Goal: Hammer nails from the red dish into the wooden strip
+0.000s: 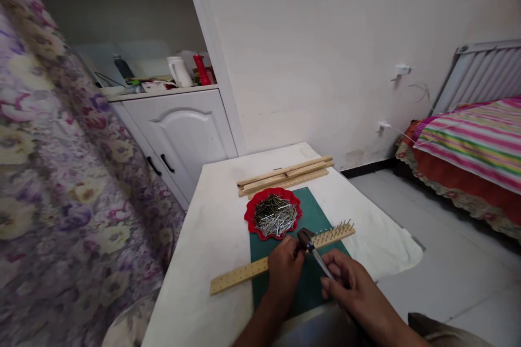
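A hammer (321,262) with a metal shaft is gripped in my right hand (345,281). Its dark head is over the wooden strip (238,276), close to my left fingertips. My left hand (284,264) rests on the strip with its fingers closed in a pinch; whatever they hold is hidden. Small holes dot the strip's left part, while many nails (334,232) stand upright in its right end. Beneath it lies a green mat (313,209). Just beyond my left hand, a red scalloped bowl (249,216) holds a heap of loose nails (277,216).
Several wooden strips (285,174) lie at the far side of the white-covered table (195,227). A floral curtain (89,190) hangs at left, near a white cabinet (183,130). To the right is a bed (480,135) with a striped cover.
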Motion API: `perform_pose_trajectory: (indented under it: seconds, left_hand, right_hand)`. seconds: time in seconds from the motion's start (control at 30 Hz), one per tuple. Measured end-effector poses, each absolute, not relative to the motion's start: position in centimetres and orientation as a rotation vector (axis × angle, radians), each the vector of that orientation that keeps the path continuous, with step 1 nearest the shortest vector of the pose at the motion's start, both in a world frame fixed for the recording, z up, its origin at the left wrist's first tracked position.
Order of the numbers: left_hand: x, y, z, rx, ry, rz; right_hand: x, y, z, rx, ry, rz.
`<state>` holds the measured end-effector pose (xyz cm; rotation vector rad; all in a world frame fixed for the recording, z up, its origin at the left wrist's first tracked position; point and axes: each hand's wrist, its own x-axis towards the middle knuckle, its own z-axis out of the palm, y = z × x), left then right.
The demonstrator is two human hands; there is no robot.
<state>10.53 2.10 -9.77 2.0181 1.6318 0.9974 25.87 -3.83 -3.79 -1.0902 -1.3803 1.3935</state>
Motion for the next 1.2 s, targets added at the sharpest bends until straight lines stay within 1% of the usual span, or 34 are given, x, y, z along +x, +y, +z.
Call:
perform_pose_trajectory:
  seconds: [0.17,0.3,0.47,0.6,0.7,1.0,1.2]
  left_hand:
    - [9.8,1.8,-9.4,2.033,1.525,1.010]
    - [7.7,2.4,-8.0,2.185,1.734,1.006]
    - [5.8,4.6,-6.7,2.325,2.103,0.668]
    - [6.0,5.9,-6.7,2.297,2.174,0.452]
    - [6.4,6.5,-6.6,2.261,2.177,0.371]
    - [6.5,6.8,-5.8,2.150,2.200,0.278]
    - [6.5,6.0,-5.5,2.174,2.170,0.375]
  right_hand:
    - [26.2,-3.6,-4.2,-1.097,-1.370,1.392]
    - [26.4,-3.1,-4.5,-1.082,-1.323,1.400]
    - [26.0,-2.6,-4.5,-1.058,-1.286,1.421]
    - [25.9,-2.4,-4.6,-1.032,-1.278,1.438]
    - [25.9,-2.3,-4.8,-1.038,-1.281,1.431]
    - [25.9,-2.1,-4.5,-1.046,-1.290,1.395]
    - [25.8,-1.7,-4.8,-1.059,-1.296,1.385]
